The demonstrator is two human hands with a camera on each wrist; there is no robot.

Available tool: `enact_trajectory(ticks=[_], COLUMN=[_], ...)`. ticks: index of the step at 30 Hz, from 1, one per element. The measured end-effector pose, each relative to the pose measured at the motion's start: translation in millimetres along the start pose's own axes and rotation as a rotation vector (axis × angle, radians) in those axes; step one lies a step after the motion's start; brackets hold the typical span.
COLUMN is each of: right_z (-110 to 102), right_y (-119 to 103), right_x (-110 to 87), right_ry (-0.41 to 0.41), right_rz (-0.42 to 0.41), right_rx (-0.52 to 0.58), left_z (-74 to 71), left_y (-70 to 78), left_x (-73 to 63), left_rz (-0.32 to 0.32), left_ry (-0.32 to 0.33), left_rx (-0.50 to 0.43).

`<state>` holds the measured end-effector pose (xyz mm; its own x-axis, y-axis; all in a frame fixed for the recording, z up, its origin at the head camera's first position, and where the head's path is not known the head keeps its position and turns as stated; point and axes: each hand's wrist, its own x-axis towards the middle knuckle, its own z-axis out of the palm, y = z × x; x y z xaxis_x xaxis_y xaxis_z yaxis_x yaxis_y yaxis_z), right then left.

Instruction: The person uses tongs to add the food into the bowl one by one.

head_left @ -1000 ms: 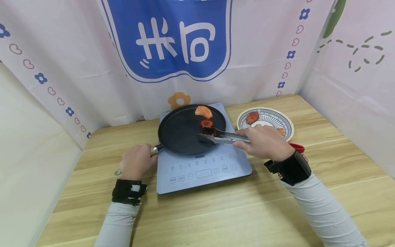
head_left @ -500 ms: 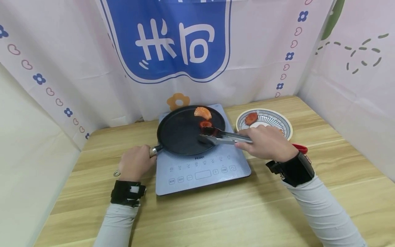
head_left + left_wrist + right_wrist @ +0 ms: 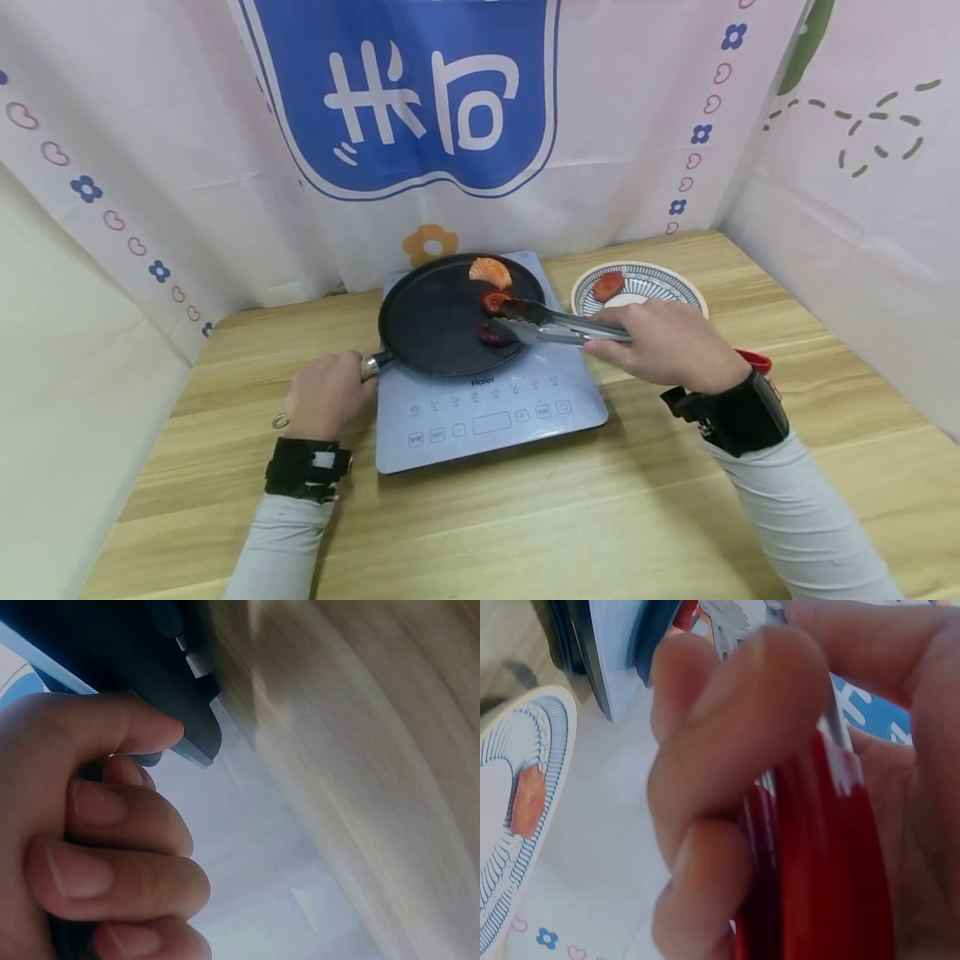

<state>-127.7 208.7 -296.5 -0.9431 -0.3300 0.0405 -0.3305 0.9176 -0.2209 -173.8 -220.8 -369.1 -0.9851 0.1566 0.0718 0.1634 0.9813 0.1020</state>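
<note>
My left hand (image 3: pixel 324 396) grips the handle (image 3: pixel 370 367) of a flat black frying pan (image 3: pixel 435 325), fingers curled round it. My right hand (image 3: pixel 667 343) holds metal tongs (image 3: pixel 592 327) with red grips (image 3: pixel 829 862), fingers wrapped about them. The tongs' two tips stand apart over the right side of the pan. Just by them lies a dark red slice (image 3: pixel 492 335), partly overlapped by the lower tip. A red slice (image 3: pixel 496 303) sits above it in the pan, and an orange, pale-striped piece (image 3: pixel 491 272) lies near the far rim.
The pan stands on a pale blue induction cooker (image 3: pixel 450 437) on a wooden table (image 3: pixel 525 533). A patterned plate (image 3: pixel 678 287) bearing a reddish slice (image 3: pixel 608 287) is behind my right hand, which covers its near part. A printed cloth (image 3: pixel 210 167) hangs behind the table.
The tongs have drawn back a little to the right and their tips have spread. The dark red slice now shows in the pan below them. My left hand keeps its hold.
</note>
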Motion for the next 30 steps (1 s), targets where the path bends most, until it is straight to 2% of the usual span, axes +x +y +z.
enact_trajectory(ticks=[20, 30], right_z=[-28, -33], right_y=[30, 46], right_x=[-18.5, -23.4], right_ry=[0.018, 0.037], right_rz=[0.082, 0.136], right_rx=[0.007, -0.020], left_z=[1.3, 0.3], left_y=[-1.0, 0.3], left_x=[1.7, 1.2], left_rz=[-0.005, -0.002], left_ry=[-0.003, -0.013], left_rx=[0.005, -0.002])
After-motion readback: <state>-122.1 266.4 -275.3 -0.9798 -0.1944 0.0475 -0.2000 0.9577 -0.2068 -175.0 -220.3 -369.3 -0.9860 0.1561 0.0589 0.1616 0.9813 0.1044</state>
